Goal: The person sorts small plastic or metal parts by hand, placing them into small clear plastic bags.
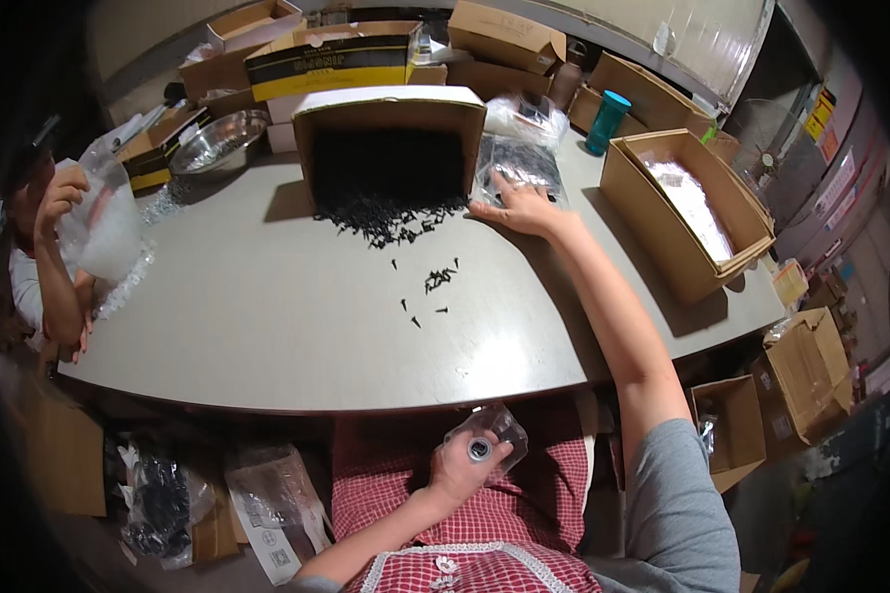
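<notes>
My left hand [453,472] is over my lap, closed round a small round container [480,449] with a pale rim and a dark centre. Against the same hand sits a clear plastic bag [509,431]. On the table, my right hand [524,210] reaches far forward with its fingers stretched out. It rests on the near edge of a clear bag of dark pieces [520,163]. Just left of that hand, black screws [391,222] spill from an open box [389,96] lying on its side. Several loose black screws [439,279] lie nearer to me.
At the left, a person's hand [61,193] holds a clear plastic bag [109,222] near a metal bowl [220,145]. A cardboard box with clear packets [687,212] and a teal bottle [607,124] stand at the right. More boxes [331,61] line the back.
</notes>
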`<action>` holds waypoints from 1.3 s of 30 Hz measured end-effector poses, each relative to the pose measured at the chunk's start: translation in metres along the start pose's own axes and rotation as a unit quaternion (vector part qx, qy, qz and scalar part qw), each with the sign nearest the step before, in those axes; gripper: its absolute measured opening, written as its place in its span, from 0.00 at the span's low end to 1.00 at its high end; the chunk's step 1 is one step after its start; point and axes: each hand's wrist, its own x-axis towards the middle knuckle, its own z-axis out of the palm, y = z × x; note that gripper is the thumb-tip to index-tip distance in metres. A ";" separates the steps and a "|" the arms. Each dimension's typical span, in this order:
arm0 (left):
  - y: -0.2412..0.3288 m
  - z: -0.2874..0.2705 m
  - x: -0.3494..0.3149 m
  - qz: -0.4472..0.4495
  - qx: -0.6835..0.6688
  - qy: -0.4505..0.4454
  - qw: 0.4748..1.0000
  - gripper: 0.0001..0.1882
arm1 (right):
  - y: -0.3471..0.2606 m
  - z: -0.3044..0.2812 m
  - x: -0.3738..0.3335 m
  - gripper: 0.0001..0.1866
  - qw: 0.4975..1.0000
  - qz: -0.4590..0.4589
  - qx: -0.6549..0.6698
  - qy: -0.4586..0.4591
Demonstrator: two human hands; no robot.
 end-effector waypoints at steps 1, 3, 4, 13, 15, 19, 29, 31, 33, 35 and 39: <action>-0.003 0.000 0.000 -0.012 0.004 -0.020 1.000 0.14 | 0.000 0.003 0.000 0.64 1.000 -0.013 0.011 0.001; -0.006 -0.006 0.001 -0.028 0.009 -0.038 0.999 0.14 | -0.007 0.012 -0.013 0.63 0.999 -0.045 0.004 0.031; -0.005 -0.006 0.002 -0.024 0.008 -0.039 0.999 0.14 | -0.006 0.015 -0.025 0.62 0.996 -0.069 -0.009 0.059; -0.001 -0.004 0.017 -0.068 0.008 -0.076 0.995 0.20 | -0.027 0.014 -0.169 0.52 0.993 -0.107 -0.012 0.052; -0.008 0.000 0.011 -0.133 -0.040 -0.095 0.986 0.18 | -0.028 0.003 -0.192 0.51 0.981 -0.169 0.065 0.074; -0.018 0.004 0.008 -0.108 -0.075 -0.097 0.987 0.19 | -0.017 0.013 -0.213 0.45 0.957 -0.111 0.204 0.172; 0.000 0.003 0.004 0.006 -0.039 -0.035 0.999 0.09 | -0.020 0.013 -0.240 0.29 0.929 -0.107 0.309 0.175; 0.005 0.003 0.002 -0.024 -0.058 -0.033 0.998 0.09 | -0.021 0.018 -0.242 0.29 0.932 -0.116 0.285 0.189; -0.001 0.006 0.001 -0.007 -0.028 -0.024 0.999 0.10 | -0.026 0.019 -0.243 0.28 0.932 -0.133 0.264 0.208; 0.010 0.002 0.001 0.010 0.003 -0.014 1.000 0.10 | -0.029 0.022 -0.243 0.27 0.928 -0.158 0.235 0.240; 0.022 -0.002 -0.002 -0.053 -0.060 -0.027 0.996 0.11 | -0.032 0.022 -0.241 0.27 0.928 -0.151 0.230 0.251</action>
